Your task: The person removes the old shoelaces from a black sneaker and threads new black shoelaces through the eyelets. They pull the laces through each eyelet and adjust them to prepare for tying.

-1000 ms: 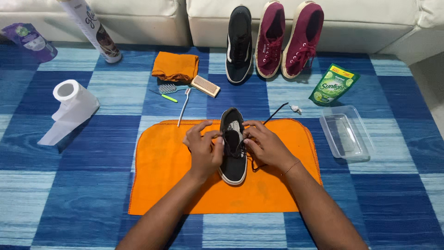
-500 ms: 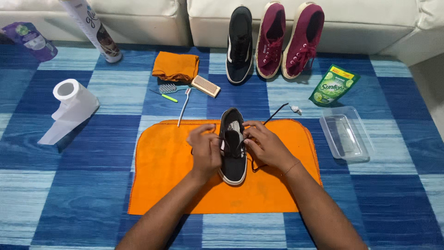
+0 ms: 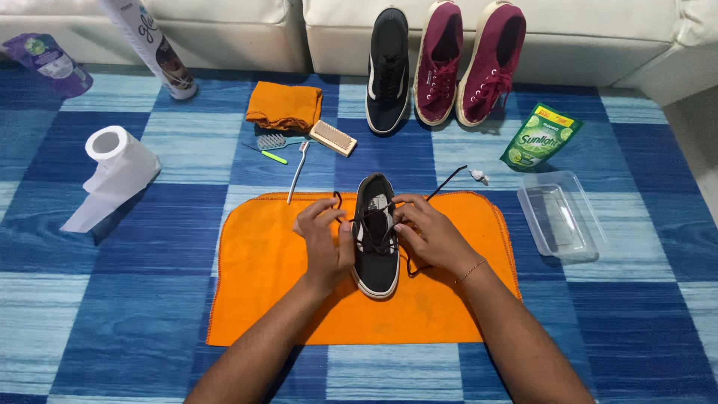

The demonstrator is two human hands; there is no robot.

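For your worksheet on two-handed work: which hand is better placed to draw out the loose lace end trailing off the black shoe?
Probably the right hand: the loose lace end trails off the black shoe on its side, while the left hand works the opposite edge.

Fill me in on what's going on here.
A person sits over an orange cloth spread on a blue checked floor. Both hands are on a black sneaker lying on it: the left hand and right hand finger its black lace. Beyond it lie a toothbrush, a scrub brush, three more shoes, a green pouch and a clear tray.
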